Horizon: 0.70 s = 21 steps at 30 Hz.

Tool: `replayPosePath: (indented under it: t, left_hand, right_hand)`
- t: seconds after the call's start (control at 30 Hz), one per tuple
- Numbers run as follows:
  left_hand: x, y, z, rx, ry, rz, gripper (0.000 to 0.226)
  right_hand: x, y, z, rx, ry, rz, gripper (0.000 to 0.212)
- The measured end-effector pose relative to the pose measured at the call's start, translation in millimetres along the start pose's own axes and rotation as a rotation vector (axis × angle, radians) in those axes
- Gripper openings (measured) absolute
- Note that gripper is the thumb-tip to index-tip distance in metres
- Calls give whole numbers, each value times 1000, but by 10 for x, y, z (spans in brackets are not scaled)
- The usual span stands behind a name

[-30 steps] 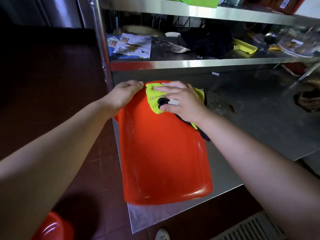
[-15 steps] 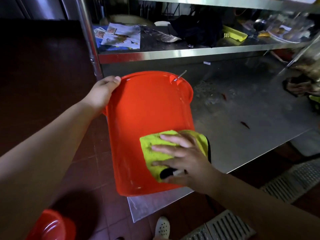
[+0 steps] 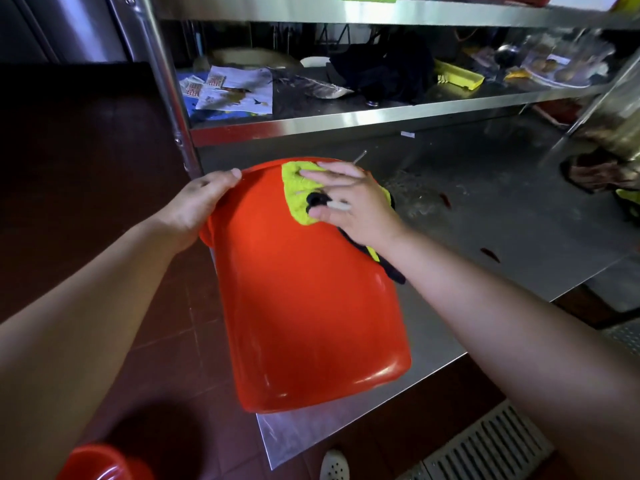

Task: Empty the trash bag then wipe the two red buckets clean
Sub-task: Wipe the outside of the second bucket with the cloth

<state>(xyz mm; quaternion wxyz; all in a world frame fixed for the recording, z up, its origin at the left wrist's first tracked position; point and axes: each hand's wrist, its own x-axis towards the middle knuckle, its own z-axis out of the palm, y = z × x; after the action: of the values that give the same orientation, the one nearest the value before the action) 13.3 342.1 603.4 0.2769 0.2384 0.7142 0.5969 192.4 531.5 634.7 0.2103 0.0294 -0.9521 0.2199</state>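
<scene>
A red bucket lies on its side at the left end of the steel table, its bottom toward me and its rim toward the shelf. My left hand grips the rim at the far left, thumb on top. My right hand presses a yellow-green cloth flat against the bucket's upper side near the rim, fingers spread. A dark part of the cloth trails under my wrist. The second red bucket shows at the bottom left on the floor.
A steel shelf above the table holds papers, dark cloth and a yellow tray. A steel post stands just behind my left hand. Crumbs and small red scraps lie on the table. A floor grate is at bottom right.
My right hand slid the cloth from the bucket's near end back up to the rim end. The bucket tipped so its opening faces away again. My left hand kept its grip on the rim.
</scene>
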Motion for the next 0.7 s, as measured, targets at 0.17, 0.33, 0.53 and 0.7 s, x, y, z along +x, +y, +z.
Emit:
replayPosePath:
  t: [0.17,0.33,0.53,0.7]
  left_hand:
    - [-84,-17,-28,23,70,-62,47]
    - [-83,236,122,148,174,55,16]
    - [-131,453,436,299,31,80,35]
    - [-160,376,317,273,58,74,41]
  right_hand:
    - [92,-72,79,11,-32,24,21]
    - [-69,-290,145,-31,-105,9,25]
    - [-429,-682,207,-151,-143,-130,30]
    - [-948,-922,254,-180,-216,-246,31]
